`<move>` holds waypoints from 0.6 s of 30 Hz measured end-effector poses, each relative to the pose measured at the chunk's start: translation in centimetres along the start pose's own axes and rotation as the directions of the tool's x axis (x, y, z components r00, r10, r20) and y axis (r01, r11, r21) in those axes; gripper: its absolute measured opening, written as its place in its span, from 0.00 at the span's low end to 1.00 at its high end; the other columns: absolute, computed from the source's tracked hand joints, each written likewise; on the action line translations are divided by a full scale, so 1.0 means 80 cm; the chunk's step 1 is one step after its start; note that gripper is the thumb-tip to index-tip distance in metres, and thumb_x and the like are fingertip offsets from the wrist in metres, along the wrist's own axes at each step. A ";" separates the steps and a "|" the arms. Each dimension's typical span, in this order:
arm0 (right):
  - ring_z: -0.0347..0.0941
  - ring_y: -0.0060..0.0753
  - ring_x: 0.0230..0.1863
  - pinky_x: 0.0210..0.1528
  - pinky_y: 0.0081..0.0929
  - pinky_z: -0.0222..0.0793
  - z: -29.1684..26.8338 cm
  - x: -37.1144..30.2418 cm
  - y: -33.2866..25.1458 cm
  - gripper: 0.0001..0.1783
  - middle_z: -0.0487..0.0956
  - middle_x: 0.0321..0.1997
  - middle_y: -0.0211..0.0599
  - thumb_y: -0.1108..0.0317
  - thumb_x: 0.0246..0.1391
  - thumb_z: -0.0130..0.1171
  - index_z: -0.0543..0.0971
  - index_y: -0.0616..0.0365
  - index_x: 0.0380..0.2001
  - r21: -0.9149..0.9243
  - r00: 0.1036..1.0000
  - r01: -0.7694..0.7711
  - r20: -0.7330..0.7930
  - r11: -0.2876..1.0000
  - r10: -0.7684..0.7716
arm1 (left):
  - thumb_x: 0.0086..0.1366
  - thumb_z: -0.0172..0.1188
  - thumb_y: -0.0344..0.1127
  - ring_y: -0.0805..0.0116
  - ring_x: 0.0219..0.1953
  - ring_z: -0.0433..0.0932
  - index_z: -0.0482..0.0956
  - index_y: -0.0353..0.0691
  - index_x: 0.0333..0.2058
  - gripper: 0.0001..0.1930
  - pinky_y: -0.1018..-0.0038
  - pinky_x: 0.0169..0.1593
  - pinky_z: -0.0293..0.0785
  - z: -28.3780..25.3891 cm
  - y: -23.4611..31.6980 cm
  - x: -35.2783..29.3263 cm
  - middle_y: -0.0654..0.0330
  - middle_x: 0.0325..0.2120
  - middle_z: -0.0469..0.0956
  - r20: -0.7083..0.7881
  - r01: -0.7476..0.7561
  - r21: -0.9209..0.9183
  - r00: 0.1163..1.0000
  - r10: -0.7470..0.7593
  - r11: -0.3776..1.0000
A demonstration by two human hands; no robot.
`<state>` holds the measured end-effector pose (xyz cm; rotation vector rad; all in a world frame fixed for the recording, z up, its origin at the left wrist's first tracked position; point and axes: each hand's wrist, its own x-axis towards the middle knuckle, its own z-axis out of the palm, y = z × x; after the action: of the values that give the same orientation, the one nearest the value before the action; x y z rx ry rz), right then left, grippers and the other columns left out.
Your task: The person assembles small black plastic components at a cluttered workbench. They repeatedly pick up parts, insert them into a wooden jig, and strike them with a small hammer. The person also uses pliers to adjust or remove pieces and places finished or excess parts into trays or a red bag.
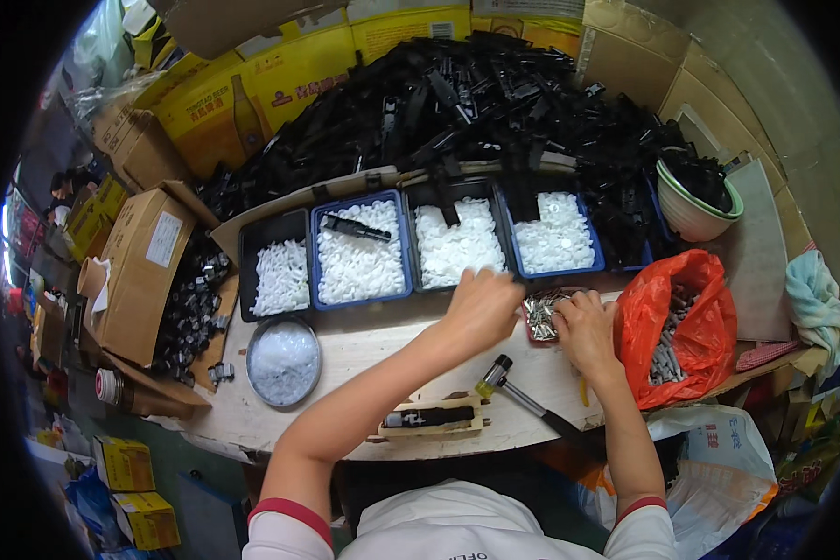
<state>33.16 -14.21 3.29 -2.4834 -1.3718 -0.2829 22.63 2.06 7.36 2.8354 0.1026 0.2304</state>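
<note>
1. Metal pins (538, 310), small and silvery, are piled in a little red tray (541, 342), right under the right hand's fingertips and just right of the left hand.
2. Right hand (588, 329): fingers are bent down into the tray, slightly apart. Whether a pin is pinched can't be made out, tbh.
3. Left hand (483, 301): fingers are curled in, with the back of the hand shown. Anything gripped is hidden, so no call can be made.
4. Just beyond the left hand, white plastic pieces (457, 245) are kept in a black tray (418, 287).
5. To the right of the right hand, grey pieces (667, 359) are held in a red plastic bag (709, 341).
6. Bodyward of both hands, a hammer (525, 399) is laid on the worktop (355, 341), beside a wooden fixture (476, 427) where a black part (429, 416) is seated.
</note>
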 end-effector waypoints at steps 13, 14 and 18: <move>0.65 0.33 0.38 0.40 0.37 0.51 0.022 0.011 0.008 0.04 0.74 0.28 0.31 0.70 0.40 0.58 0.80 0.53 0.23 0.038 0.995 0.095 0.006 0.995 -0.096 | 0.45 0.61 0.32 0.56 0.35 0.71 0.79 0.38 0.21 0.05 0.64 0.36 0.64 0.066 -0.012 0.136 0.54 0.27 0.75 -0.183 0.018 0.137 0.983 0.007 0.990; 0.65 0.33 0.38 0.40 0.37 0.51 0.018 0.011 0.008 0.04 0.74 0.28 0.30 0.70 0.41 0.58 0.80 0.53 0.23 0.065 0.995 0.097 -0.024 0.993 -0.096 | 0.45 0.60 0.30 0.56 0.35 0.71 0.79 0.38 0.20 0.03 0.64 0.36 0.64 0.062 -0.017 0.133 0.54 0.27 0.74 -0.250 0.013 0.089 0.968 0.010 0.996; 0.65 0.31 0.37 0.40 0.37 0.50 0.020 0.008 0.018 0.03 0.73 0.27 0.27 0.69 0.41 0.58 0.80 0.51 0.23 0.071 0.992 0.107 -0.072 0.992 -0.102 | 0.47 0.59 0.27 0.58 0.31 0.72 0.78 0.38 0.21 0.01 0.67 0.33 0.66 0.056 -0.031 0.133 0.54 0.24 0.74 -0.416 0.010 -0.130 0.907 -0.063 0.992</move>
<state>34.75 -13.90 1.75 -2.3240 -1.4602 -0.3301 33.74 4.15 3.96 2.6104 0.2231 0.8086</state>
